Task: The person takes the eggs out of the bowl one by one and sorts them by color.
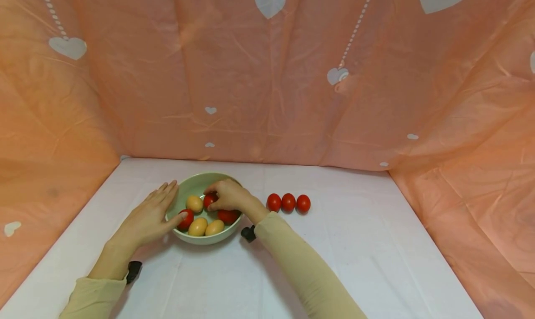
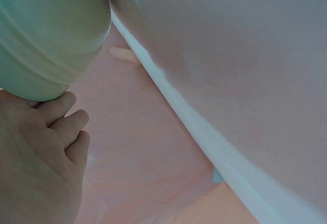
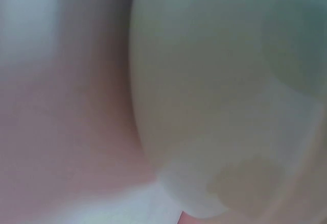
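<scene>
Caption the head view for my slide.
Right grip holds a red oval inside the green bowl; left grip rests at its side.

1. A bowl (image 1: 203, 240) sits left of centre on a table (image 1: 355, 258), three eggs (image 1: 198, 226) and three tomatoes (image 1: 227, 217) inside.
2. Two eggs lie side by side in front, the third behind them.
3. The left hand (image 1: 148, 217) lies at the bowl's left rim; the right hand (image 1: 230, 196) reaches in from the right.
4. Three loose tomatoes (image 1: 288, 203) line up right of the bowl, cloth (image 1: 234, 82) behind.
</scene>
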### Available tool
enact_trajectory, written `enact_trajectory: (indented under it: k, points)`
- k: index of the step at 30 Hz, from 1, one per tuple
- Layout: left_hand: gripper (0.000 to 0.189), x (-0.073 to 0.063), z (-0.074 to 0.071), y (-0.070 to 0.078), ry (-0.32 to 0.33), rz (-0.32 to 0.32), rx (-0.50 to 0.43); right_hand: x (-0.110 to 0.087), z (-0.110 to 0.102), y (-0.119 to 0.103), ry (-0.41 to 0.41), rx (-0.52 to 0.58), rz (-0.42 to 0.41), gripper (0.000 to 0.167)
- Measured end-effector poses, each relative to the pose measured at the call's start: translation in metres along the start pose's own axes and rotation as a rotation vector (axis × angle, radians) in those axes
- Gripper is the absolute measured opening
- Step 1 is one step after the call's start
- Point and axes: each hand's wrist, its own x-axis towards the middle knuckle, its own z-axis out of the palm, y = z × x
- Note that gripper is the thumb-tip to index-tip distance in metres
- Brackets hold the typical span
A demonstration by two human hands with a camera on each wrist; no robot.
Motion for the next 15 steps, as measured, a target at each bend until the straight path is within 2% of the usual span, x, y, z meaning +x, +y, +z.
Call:
enact_trajectory:
  k: [8, 15]
  points:
    - [0.088, 0.0007, 0.0009, -0.0002, 0.005, 0.001, 0.002, -0.0019, -0.0008, -0.0016, -0.006, -0.016, 0.025, 0.045]
    - [0.088, -0.0001, 0.0012, -0.0010, 0.006, 0.007, 0.005, -0.0020, 0.0018, -0.0008, 0.021, -0.018, 0.025, 0.045]
